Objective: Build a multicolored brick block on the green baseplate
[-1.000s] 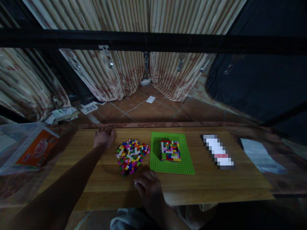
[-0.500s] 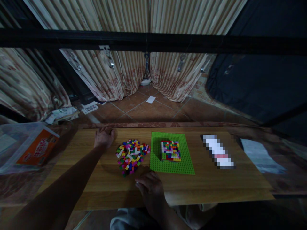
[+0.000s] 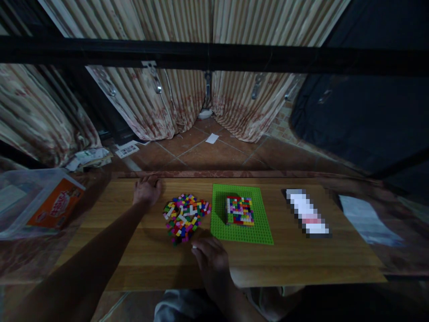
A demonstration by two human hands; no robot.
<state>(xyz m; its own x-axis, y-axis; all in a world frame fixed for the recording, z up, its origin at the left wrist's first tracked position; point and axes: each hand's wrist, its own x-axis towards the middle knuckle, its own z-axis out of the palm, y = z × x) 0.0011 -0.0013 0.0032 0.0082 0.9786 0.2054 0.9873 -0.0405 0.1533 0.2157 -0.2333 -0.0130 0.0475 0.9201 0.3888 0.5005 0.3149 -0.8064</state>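
Observation:
My left hand (image 3: 147, 191) rests on the wooden table by its far edge, left of the loose bricks, with its fingers apart and nothing in them. Closer to me, my right hand (image 3: 211, 257) is closed in a pinch, a small white brick (image 3: 194, 247) showing at the fingertips. Just beyond those fingertips lies a heap of small colourful toy bricks (image 3: 184, 217). On a green baseplate (image 3: 263, 223), right of the heap, stands a block built of many-coloured bricks (image 3: 240, 211). The undersides of my right fingers are hidden.
A phone with a blurred screen (image 3: 308, 212) lies right of the baseplate on the wooden table (image 3: 284, 264). White paper (image 3: 368, 219) is beyond the table's right end. A clear plastic box (image 3: 20, 179) with an orange packet (image 3: 55, 203) stands at left. Curtains hang beyond.
My right hand has shifted slightly away from me, closer to the brick heap, still pinched. My left hand stays in place on the table. The camera view has moved a little.

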